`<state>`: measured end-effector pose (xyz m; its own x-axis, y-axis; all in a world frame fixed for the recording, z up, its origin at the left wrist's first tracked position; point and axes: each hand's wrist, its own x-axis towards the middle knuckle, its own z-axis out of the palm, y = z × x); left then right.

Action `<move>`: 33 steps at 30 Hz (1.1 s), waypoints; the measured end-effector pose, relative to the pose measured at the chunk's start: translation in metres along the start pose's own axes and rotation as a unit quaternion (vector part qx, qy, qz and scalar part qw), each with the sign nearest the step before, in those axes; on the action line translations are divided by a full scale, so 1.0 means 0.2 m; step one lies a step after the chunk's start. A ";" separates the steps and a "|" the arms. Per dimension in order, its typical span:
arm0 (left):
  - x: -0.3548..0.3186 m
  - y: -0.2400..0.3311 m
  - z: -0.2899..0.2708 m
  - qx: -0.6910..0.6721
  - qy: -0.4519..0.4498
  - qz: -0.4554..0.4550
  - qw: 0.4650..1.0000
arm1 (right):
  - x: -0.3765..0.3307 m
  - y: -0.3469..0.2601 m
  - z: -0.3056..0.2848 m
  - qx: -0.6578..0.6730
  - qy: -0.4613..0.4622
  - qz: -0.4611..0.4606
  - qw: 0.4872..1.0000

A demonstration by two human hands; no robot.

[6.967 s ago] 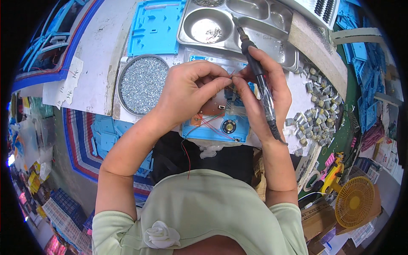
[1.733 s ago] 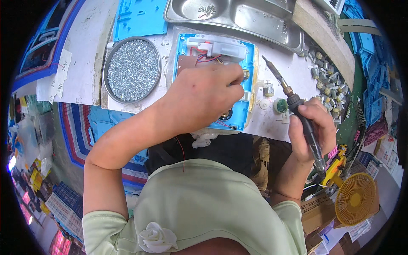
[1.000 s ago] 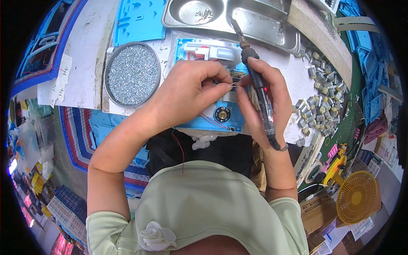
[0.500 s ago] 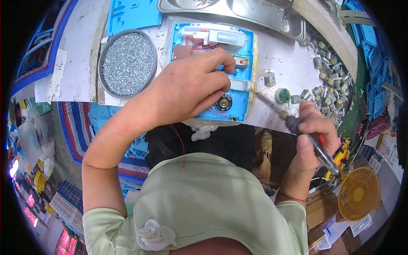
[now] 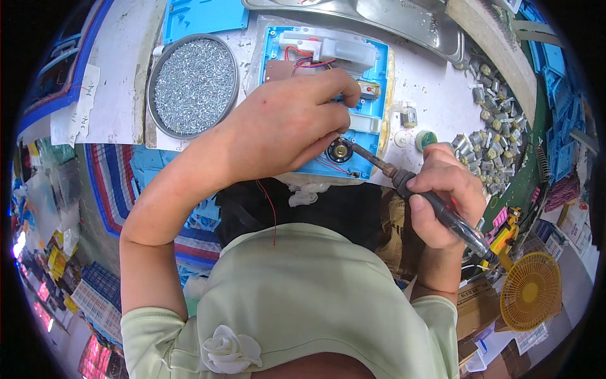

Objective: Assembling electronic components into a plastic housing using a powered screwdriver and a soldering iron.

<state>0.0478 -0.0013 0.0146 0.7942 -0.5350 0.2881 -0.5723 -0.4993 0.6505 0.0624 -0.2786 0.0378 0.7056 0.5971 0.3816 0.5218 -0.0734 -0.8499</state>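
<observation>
A blue plastic housing (image 5: pixel 377 81) lies on the white bench, holding a white gearbox, a small brown circuit board, red and blue wires and a small round speaker (image 5: pixel 340 151). My left hand (image 5: pixel 287 126) rests on the housing, its fingertips pinching a thin wire beside the speaker. My right hand (image 5: pixel 444 189) grips a soldering iron (image 5: pixel 416 192) like a pen, its tip pointing at the speaker's edge.
A round metal tray of small screws (image 5: pixel 193 84) sits left of the housing. A steel compartment tray (image 5: pixel 404 22) lies behind it. Several small motors (image 5: pixel 489 139) are heaped at the right. A yellow fan (image 5: pixel 530 294) stands at lower right.
The soldering iron has swung back in from the right, and its tip now sits at the speaker. My left hand has stayed on the housing, fingers shifted toward the speaker.
</observation>
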 end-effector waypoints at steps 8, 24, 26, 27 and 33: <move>0.00 0.00 0.00 0.012 0.000 0.000 1.000 | 0.03 -0.04 -0.01 -0.037 -0.024 0.026 0.999; 0.00 0.00 0.01 0.010 -0.008 -0.002 1.000 | -0.01 -0.08 -0.04 -0.031 0.040 0.062 0.997; 0.00 -0.01 0.00 0.007 -0.007 -0.002 1.000 | -0.01 -0.08 -0.05 -0.025 0.040 0.061 0.997; 0.00 -0.01 0.01 0.004 -0.006 -0.004 1.000 | -0.02 -0.07 -0.05 -0.024 0.043 0.061 0.997; 0.00 -0.02 0.00 -0.023 -0.003 -0.007 1.000 | -0.02 -0.07 -0.07 -0.021 0.057 0.061 0.996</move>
<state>0.0486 0.0001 0.0117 0.8005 -0.5322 0.2755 -0.5516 -0.4747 0.6859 0.0586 -0.2909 0.0524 0.8137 0.4877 0.3163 0.4462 -0.1753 -0.8776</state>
